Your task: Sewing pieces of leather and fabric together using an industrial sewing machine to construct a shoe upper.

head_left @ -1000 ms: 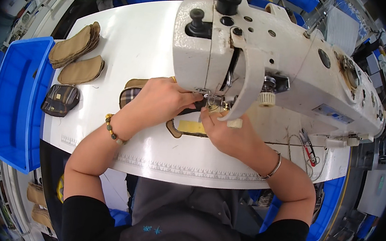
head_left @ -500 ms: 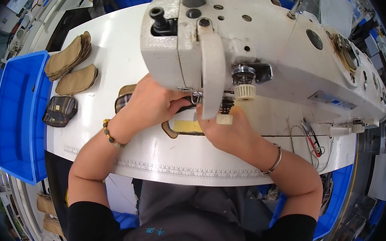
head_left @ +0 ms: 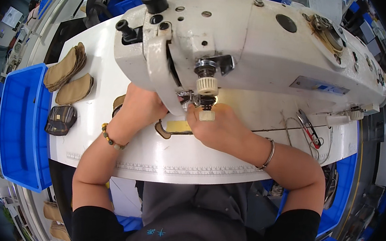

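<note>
A white sewing machine (head_left: pixel 252 47) stands over the table, its head covering part of my fingers. Left of the needle area my left hand (head_left: pixel 140 108) has its fingers closed on a tan and dark plaid fabric piece (head_left: pixel 163 130). On the other side, my right hand (head_left: pixel 215 127) curls its fingers in at the same piece; the tension knob hides some of them. A yellow patch (head_left: pixel 179 127) shows between the hands, beside the tan curved edge. How the fabric lies under the presser foot is hidden.
Tan fabric pieces (head_left: pixel 67 67) are stacked at the left, with a small plaid pouch (head_left: pixel 61 120) nearer me. A blue bin (head_left: pixel 23 126) sits at the table's left edge. Red-handled thread snips (head_left: pixel 311 133) and loose thread lie at right. A printed ruler (head_left: pixel 173 170) runs along the front edge.
The view has shifted, so the machine head appears farther left and lower over the fingers. Both hands stay at the fabric; less of the plaid part and of my left fingers shows.
</note>
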Action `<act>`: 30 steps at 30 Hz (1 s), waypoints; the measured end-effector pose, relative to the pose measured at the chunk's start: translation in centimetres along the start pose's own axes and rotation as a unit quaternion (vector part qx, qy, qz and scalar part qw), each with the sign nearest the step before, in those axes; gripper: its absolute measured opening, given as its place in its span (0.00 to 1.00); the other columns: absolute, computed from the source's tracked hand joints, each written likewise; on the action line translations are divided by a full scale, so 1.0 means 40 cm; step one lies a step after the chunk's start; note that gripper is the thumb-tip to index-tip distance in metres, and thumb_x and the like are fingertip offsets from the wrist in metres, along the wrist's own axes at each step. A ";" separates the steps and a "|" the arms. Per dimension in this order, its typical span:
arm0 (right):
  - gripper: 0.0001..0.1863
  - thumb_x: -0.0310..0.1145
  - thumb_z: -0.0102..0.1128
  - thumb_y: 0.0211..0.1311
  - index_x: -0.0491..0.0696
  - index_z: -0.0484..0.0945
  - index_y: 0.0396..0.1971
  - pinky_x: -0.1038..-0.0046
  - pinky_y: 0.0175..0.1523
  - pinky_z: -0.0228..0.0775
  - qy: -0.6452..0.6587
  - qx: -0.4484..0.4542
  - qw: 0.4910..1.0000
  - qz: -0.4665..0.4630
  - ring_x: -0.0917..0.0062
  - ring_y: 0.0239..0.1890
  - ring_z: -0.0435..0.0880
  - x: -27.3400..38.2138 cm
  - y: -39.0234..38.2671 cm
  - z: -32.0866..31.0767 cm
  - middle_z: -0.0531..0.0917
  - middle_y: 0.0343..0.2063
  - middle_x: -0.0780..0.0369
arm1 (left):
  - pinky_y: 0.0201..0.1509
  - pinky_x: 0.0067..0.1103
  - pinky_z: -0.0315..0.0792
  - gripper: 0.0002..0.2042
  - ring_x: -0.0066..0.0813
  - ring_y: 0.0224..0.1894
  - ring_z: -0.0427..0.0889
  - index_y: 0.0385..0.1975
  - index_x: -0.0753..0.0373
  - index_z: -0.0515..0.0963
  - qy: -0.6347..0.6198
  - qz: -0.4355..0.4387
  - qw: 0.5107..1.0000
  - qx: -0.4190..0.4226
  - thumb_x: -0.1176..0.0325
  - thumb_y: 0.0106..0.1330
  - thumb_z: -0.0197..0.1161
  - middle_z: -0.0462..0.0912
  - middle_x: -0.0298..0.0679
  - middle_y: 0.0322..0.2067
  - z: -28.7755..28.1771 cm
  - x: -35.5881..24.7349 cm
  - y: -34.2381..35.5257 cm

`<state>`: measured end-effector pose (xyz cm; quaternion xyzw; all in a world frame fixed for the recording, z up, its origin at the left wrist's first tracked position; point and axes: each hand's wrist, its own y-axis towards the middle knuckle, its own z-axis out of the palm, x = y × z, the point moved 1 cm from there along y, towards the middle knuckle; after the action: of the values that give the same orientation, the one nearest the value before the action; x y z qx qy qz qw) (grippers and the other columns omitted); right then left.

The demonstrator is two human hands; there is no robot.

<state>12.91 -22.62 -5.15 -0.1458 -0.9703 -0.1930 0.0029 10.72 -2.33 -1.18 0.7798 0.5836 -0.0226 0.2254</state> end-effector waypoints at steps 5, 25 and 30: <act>0.04 0.30 0.62 0.44 0.46 0.79 0.17 0.64 0.24 0.72 0.034 -0.055 0.998 0.004 0.66 0.21 0.82 0.003 0.007 0.004 0.77 0.16 0.59 | 0.31 0.32 0.75 0.11 0.43 0.29 0.82 0.34 0.58 0.85 0.012 0.041 0.999 -0.028 0.70 0.49 0.73 0.84 0.40 0.27 -0.002 0.007 0.009; 0.05 0.30 0.61 0.48 0.47 0.81 0.18 0.65 0.21 0.69 0.012 -0.083 0.996 -0.010 0.68 0.16 0.79 -0.008 -0.002 0.025 0.75 0.12 0.60 | 0.25 0.29 0.74 0.15 0.41 0.19 0.81 0.25 0.61 0.86 0.081 0.047 0.995 -0.019 0.54 0.51 0.75 0.81 0.41 0.18 -0.005 -0.015 -0.004; 0.08 0.29 0.61 0.48 0.44 0.81 0.29 0.67 0.20 0.67 0.019 -0.076 0.996 -0.044 0.69 0.15 0.77 0.005 -0.001 0.008 0.75 0.14 0.60 | 0.26 0.28 0.74 0.15 0.40 0.21 0.81 0.30 0.63 0.83 -0.021 0.020 0.998 -0.049 0.57 0.53 0.74 0.81 0.44 0.20 0.032 0.007 -0.017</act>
<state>12.72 -22.47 -5.46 -0.0996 -0.9579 -0.2692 0.0013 10.49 -2.39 -2.62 0.7785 0.5638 -0.0058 0.2757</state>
